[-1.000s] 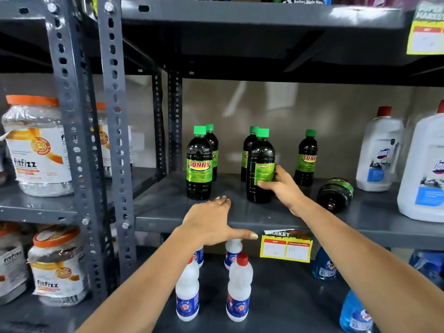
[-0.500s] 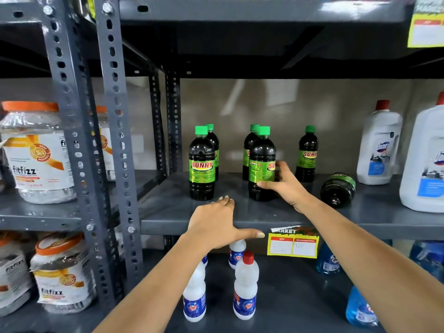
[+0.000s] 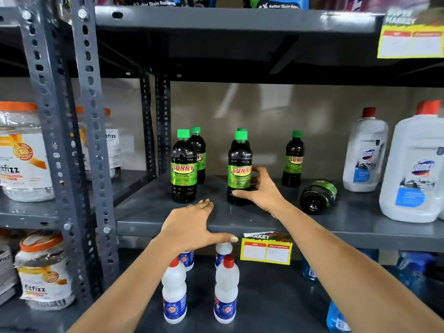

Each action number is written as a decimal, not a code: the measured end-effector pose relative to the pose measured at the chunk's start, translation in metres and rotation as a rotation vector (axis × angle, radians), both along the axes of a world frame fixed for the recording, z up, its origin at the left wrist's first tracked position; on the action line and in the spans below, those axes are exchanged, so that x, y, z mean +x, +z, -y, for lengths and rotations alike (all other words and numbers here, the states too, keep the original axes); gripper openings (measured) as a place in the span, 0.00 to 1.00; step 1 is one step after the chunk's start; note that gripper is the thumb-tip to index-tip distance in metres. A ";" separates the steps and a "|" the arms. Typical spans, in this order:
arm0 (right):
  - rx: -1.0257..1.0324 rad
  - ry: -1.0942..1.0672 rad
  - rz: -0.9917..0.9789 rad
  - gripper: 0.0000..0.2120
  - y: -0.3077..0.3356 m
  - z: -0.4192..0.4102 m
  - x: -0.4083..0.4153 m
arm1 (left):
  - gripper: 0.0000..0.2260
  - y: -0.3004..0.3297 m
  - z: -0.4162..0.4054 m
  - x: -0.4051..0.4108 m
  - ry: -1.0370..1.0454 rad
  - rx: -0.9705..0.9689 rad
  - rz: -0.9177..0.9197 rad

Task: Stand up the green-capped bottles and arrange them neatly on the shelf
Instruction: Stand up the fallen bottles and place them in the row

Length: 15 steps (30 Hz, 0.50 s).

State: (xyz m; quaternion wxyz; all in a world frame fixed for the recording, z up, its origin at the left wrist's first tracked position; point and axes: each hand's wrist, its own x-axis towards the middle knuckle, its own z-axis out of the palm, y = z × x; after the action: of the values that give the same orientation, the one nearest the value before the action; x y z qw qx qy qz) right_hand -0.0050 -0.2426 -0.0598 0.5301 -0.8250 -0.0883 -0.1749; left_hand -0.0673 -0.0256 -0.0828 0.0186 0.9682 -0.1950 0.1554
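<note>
Several dark green-capped SUNNY bottles stand upright on the grey middle shelf (image 3: 149, 212). The front left bottle (image 3: 183, 168) has another close behind it. My right hand (image 3: 260, 188) wraps around the lower part of the front middle bottle (image 3: 239, 164), whose label faces me; a further bottle hides behind it. An upright bottle (image 3: 293, 159) stands farther right. One bottle (image 3: 317, 197) lies on its side at the right, base toward me. My left hand (image 3: 192, 227) rests flat on the shelf's front edge, fingers spread, holding nothing.
Two large white red-capped jugs (image 3: 365, 152) (image 3: 414, 169) stand at the right of the shelf. Orange-lidded jars (image 3: 21, 155) fill the left bay behind perforated uprights (image 3: 93, 131). Small white bottles (image 3: 225, 289) stand on the shelf below. A yellow price tag (image 3: 266, 251) hangs from the edge.
My right hand has turned the front middle bottle so that its label faces forward. The left hand has stayed on the shelf edge. The view has shifted slightly.
</note>
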 end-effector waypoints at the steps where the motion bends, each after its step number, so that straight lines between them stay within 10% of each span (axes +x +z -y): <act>1: -0.005 0.011 -0.002 0.50 -0.001 0.001 0.002 | 0.57 0.000 0.000 0.000 0.001 0.000 0.007; 15: -0.079 0.023 0.042 0.43 0.001 0.002 0.001 | 0.54 0.000 -0.004 -0.002 -0.089 -0.065 0.003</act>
State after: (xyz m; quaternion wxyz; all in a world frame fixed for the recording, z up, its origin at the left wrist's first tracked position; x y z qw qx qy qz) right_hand -0.0045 -0.2446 -0.0591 0.4973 -0.8403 -0.1154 -0.1825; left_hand -0.0697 -0.0219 -0.0829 0.0564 0.9573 -0.2327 0.1619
